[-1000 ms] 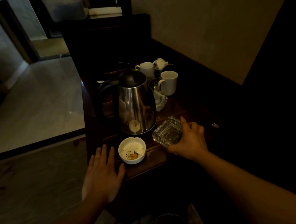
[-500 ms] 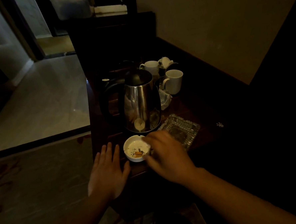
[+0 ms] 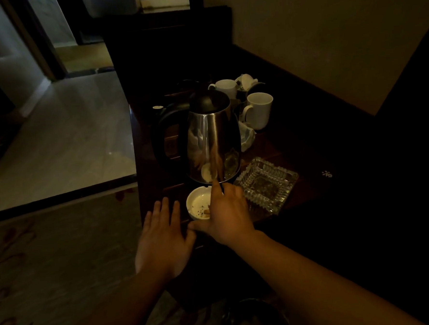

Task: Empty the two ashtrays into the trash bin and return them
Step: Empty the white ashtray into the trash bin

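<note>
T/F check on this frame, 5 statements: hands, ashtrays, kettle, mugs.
1. The right hand is over the white ashtray. True.
2. The glass ashtray is lifted off the table. False: it rests on the table, untouched.
3. The white ashtray is empty. False: a butt and ash specks lie in it.
4. The left hand lies flat, holding nothing. True.
5. The kettle stands right of the mugs. False: the mug stands to its right, further back.
</note>
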